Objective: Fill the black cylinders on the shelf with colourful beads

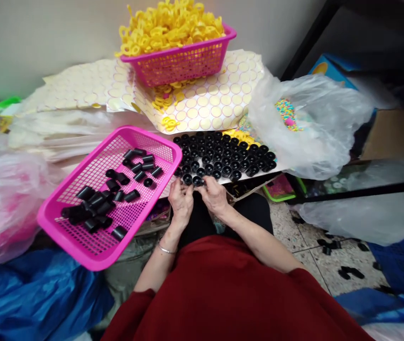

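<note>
Several black plastic cylinders (226, 158) stand upright in close rows on the table's front part, their round open ends facing up. My left hand (181, 200) is closed at the front edge of these rows, its fingertips against a black cylinder (187, 179). Beside it, my right hand (215, 196) pinches at the neighbouring black cylinder (197, 181) with thumb and fingers curled. The thumbs nearly meet, and the fingertips partly hide what they grip. Left of my hands, a pink basket (63, 199) holds loose black cylinders (97, 201) lying on their sides.
A second pink basket (180, 64), heaped with yellow plastic pieces (173, 26), stands at the back on sheets of round stickers (219, 102). To the right lies a clear bag (319, 118) with coloured beads (287, 113). Black pieces (351, 272) are scattered on the floor.
</note>
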`<state>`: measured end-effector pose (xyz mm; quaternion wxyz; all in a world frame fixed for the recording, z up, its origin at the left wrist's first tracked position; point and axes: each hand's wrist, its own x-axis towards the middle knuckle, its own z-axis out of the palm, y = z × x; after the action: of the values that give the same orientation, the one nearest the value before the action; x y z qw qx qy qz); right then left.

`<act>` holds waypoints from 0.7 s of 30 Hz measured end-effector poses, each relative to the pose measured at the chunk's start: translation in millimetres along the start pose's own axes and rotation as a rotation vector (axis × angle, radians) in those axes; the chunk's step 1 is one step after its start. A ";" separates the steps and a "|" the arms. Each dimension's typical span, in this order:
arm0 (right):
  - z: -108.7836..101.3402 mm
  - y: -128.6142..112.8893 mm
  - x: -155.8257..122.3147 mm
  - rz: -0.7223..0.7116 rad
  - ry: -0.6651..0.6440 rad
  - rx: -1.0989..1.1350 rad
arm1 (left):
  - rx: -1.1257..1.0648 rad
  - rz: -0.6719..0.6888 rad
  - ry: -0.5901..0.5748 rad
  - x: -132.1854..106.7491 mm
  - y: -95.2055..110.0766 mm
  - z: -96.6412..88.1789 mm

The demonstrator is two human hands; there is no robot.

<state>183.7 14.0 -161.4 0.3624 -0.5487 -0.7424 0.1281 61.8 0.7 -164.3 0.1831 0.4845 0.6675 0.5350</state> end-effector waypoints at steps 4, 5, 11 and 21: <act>1.4 4.0 0.9 -0.082 0.009 -0.057 | -0.034 0.057 -0.038 -21.4 19.3 -25.9; 1.2 4.8 0.7 -0.121 0.015 -0.068 | -0.028 0.105 -0.068 -27.1 29.1 -39.4; -3.2 1.0 0.6 -0.296 -0.005 -0.140 | 0.383 0.317 -0.066 9.9 69.6 -154.7; -21.5 4.5 -26.7 -0.299 -0.105 -0.115 | 0.747 -0.128 -0.486 137.7 -14.0 -218.9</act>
<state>205.1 -13.0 -159.5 0.3060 -0.4447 -0.8397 0.0587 -175.3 -0.2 -60.1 0.1797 0.5868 0.7810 0.1159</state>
